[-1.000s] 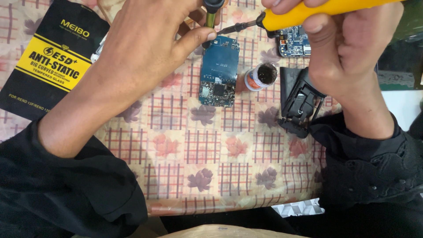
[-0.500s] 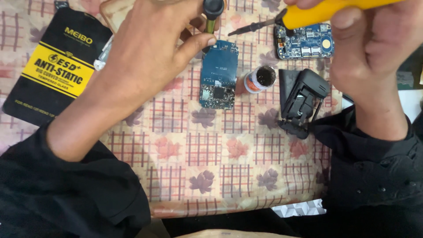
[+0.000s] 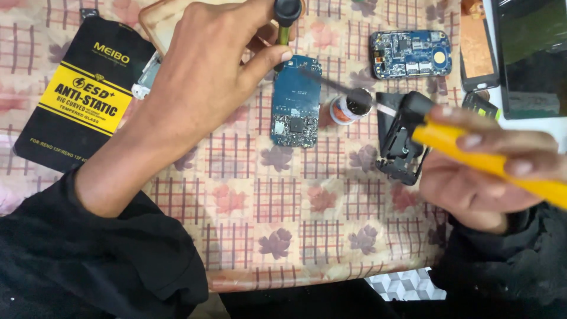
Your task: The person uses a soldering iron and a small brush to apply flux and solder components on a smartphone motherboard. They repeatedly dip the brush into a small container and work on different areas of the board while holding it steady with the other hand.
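Our left hand (image 3: 207,88) pins the upright circuit board (image 3: 295,103) while our right hand (image 3: 478,177), gripping the yellow soldering iron (image 3: 490,162), points its tip leftward toward it.

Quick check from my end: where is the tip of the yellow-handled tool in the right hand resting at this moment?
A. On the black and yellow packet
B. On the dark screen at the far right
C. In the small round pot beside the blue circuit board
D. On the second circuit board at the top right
C: the yellow-handled tool in the right hand reaches its thin tip to the small round pot next to the blue circuit board.
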